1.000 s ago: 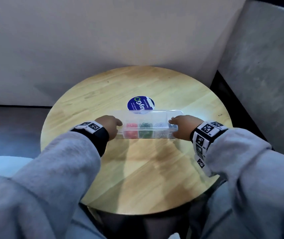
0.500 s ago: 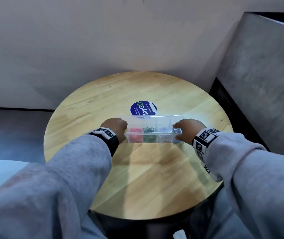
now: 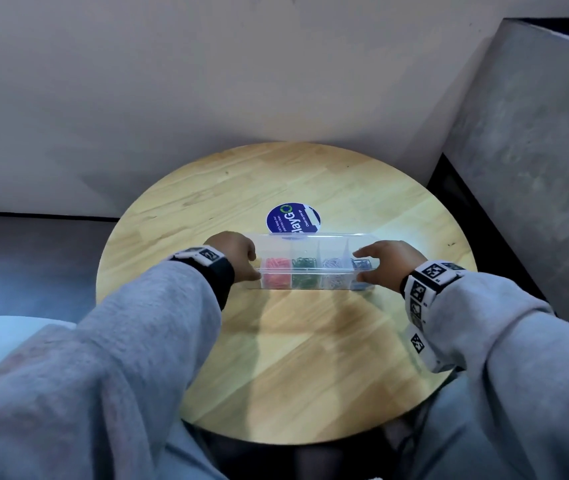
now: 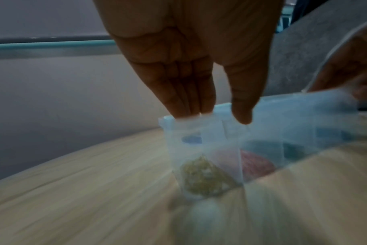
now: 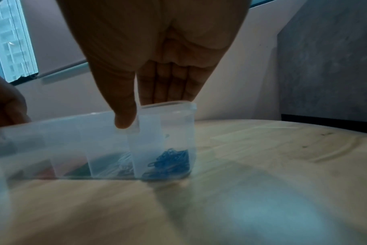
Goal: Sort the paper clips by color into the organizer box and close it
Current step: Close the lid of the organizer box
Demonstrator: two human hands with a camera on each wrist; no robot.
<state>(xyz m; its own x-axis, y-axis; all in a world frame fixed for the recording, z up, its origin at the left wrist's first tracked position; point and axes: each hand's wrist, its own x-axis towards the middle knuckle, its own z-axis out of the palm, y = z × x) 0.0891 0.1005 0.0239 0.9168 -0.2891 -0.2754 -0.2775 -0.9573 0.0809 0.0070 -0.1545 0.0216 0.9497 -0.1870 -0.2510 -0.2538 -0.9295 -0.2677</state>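
Head view: organizer box (image 3: 316,263) sits mid round table (image 3: 207,202), just in front of a blue sticker (image 3: 292,218). Clips sorted: red, green, white, blue compartments. Left hand (image 3: 233,254) and right hand (image 3: 385,261) at opposite ends.

Left wrist: fingers (image 4: 191,97) straight on lid edge, thumb in front; yellow clips below. Blurred.

Right wrist: same pose, over blue clips (image 5: 170,162).

Judgement: closing step; lid looks down, latch unconfirmed. Next: press evenly at both ends.
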